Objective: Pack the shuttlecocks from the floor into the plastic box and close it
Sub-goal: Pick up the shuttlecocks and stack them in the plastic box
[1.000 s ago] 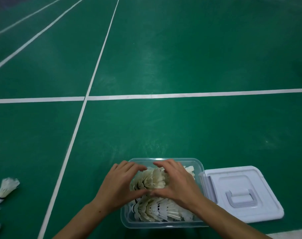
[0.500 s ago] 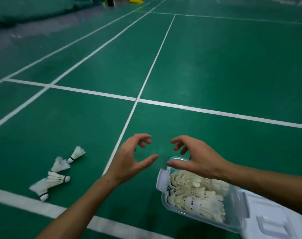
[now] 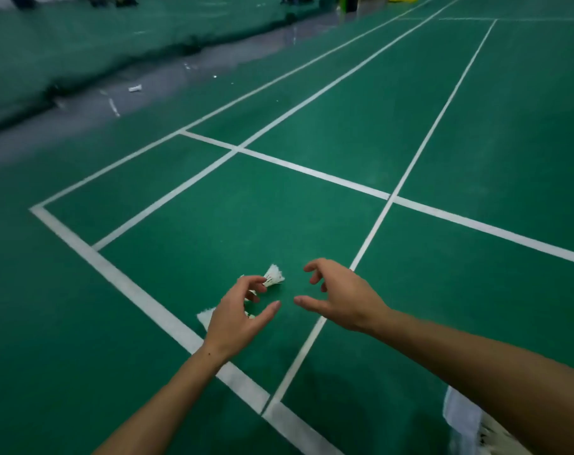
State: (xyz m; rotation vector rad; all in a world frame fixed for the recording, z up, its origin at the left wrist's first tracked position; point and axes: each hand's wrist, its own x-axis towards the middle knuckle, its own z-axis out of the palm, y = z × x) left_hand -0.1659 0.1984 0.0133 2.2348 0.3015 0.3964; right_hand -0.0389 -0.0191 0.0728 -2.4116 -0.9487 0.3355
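Green court floor (image 3: pixel 312 198) lies under our hands. Our left hand (image 3: pixel 236 318) and right hand (image 3: pixel 341 297) hover over white shuttlecocks (image 3: pixel 274 275), fingers loosely curled, holding nothing. The plastic box (image 3: pixel 462 418) sits at the floor's lower right.

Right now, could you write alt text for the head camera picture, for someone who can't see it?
Two bare hands, left hand and right hand, reach with fingers spread toward white shuttlecocks lying on a green badminton court floor with white lines. Part of a plastic box holding shuttlecocks shows at the lower right.
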